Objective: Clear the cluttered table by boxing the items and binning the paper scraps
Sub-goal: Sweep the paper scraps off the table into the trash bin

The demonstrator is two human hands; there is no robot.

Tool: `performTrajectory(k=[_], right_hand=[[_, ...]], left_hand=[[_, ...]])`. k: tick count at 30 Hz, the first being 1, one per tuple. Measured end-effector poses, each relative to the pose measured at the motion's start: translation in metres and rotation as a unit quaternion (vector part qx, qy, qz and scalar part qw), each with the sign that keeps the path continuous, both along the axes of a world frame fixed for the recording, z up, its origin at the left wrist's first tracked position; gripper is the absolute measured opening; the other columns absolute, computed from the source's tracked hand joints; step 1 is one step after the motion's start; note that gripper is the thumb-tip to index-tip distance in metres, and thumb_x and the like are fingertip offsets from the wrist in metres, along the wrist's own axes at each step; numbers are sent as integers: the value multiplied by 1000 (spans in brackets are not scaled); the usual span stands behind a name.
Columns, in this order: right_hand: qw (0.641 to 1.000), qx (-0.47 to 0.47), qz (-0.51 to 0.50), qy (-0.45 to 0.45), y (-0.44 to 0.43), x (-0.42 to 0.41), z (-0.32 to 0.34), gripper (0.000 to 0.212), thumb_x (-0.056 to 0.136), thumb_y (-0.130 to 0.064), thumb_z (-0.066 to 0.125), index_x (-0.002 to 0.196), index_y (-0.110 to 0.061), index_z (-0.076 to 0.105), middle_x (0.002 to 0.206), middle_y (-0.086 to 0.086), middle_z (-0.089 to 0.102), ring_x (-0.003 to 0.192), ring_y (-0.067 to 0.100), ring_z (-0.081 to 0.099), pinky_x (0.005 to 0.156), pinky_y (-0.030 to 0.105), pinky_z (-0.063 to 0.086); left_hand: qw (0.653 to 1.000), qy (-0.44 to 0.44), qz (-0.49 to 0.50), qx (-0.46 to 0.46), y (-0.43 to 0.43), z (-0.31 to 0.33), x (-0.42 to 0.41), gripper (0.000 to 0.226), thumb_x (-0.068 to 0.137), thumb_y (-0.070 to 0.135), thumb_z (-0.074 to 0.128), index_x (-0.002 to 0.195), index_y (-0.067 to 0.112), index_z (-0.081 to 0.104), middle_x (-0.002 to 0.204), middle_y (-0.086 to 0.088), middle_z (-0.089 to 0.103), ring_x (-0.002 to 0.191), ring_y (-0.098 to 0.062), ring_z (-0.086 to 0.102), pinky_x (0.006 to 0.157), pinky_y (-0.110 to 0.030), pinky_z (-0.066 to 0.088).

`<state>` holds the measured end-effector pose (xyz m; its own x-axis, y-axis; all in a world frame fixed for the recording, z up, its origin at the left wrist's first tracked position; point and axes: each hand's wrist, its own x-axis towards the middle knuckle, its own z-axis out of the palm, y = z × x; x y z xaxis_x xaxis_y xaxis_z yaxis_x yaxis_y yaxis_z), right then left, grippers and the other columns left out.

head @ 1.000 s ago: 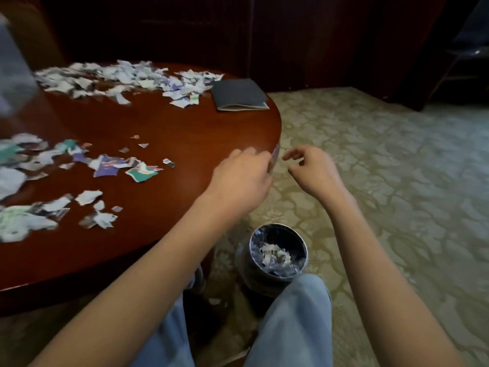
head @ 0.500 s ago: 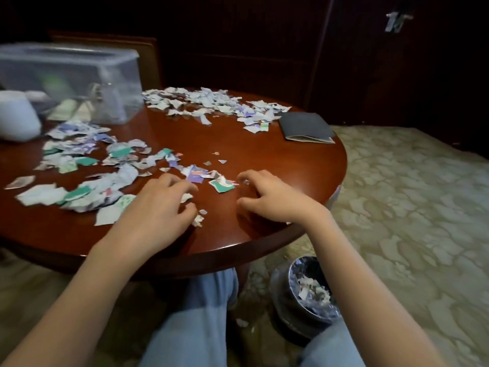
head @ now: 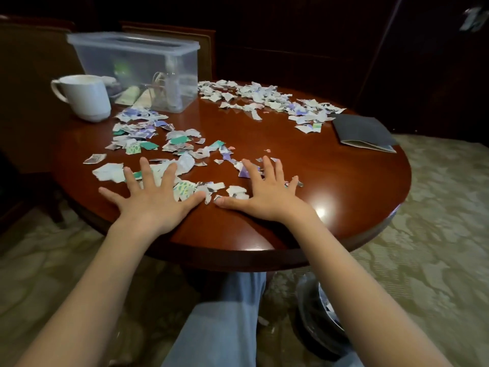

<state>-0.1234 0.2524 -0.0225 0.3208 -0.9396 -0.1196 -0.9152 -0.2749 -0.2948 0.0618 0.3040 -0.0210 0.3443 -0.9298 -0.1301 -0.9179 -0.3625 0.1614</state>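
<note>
Head view, reading the round table [head: 344, 234] as a dial with the person at 6 o'clock. The left hand [head: 153, 205] and the right hand [head: 267, 197] both lie palm-down near 6 o'clock. Their fingers are straight and splayed, pressing on the nearest paper scraps [head: 185, 154] and gripping nothing.

The step in hand looks like raking this near scatter into a heap. It would go best with the palms flat and the little fingers drawn inward, so the pieces bunch between the thumbs rather than slip out past the sides. The heap could then slide along the rim toward 5 o'clock, where the bin [head: 320, 321] stands on the carpet just below the edge. One hand cupped under the rim there would catch strays. The torn bits are light, so slow pressure should serve better than a quick swipe.

Counted:
- Two hands.
- One bin, partly hidden by the right forearm.
- One clear lidded box [head: 137, 72] at 11 o'clock, already holding items.
- One white mug [head: 84, 98] at 10 o'clock.
- One dark folder [head: 362, 131] at 2 o'clock.
- Scraps too many to count, in two main spreads: the near one from 9 o'clock to the centre, and a far band [head: 264, 99] from 12 to 2 o'clock.
</note>
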Motion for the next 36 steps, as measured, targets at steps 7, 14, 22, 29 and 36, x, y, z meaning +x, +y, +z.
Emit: performTrajectory(k=[7, 14, 22, 29, 36], right_hand=[[1000, -6, 29, 1, -22, 14, 0, 96, 73, -79, 44, 147, -43, -5, 158, 9, -15, 146, 35, -10, 113, 59, -4], [994, -61, 86, 19, -40, 35, -4, 75, 86, -68, 36, 149, -33, 13, 159, 5, 9, 145, 30, 11, 114, 48, 9], [979, -164, 120, -20, -38, 57, -9, 40, 99, -37, 38, 131, -12, 44, 127, 13, 43, 116, 30, 39, 91, 35, 32], [976, -195, 97, 14, -43, 64, -4, 27, 103, -23, 31, 114, -5, 47, 111, 15, 60, 97, 34, 58, 67, 32, 34], [976, -203, 74, -31, -51, 55, 17, 24, 104, -26, 25, 99, -9, 42, 89, 14, 55, 72, 30, 47, 62, 34, 33]], left_hand=[[999, 41, -18, -19, -30, -4, 11, 89, 73, 84, 27, 148, 42, 2, 159, -6, -6, 146, -35, -6, 110, -64, -2], [984, 53, -121, -121, -46, -7, 6, 46, 93, 51, 42, 134, 29, 42, 142, -8, 34, 134, -29, 30, 109, -44, 23], [959, 47, -202, -193, -56, -6, 11, 28, 99, 28, 42, 114, 9, 54, 111, -12, 49, 111, -29, 46, 85, -33, 35], [938, -1, -246, -245, -70, 4, 12, 26, 98, 26, 43, 107, 5, 57, 108, -12, 59, 103, -28, 55, 79, -32, 39], [911, 12, -265, -317, -82, 25, 6, 25, 96, 23, 50, 100, 1, 60, 96, -15, 62, 91, -29, 58, 73, -30, 37]])
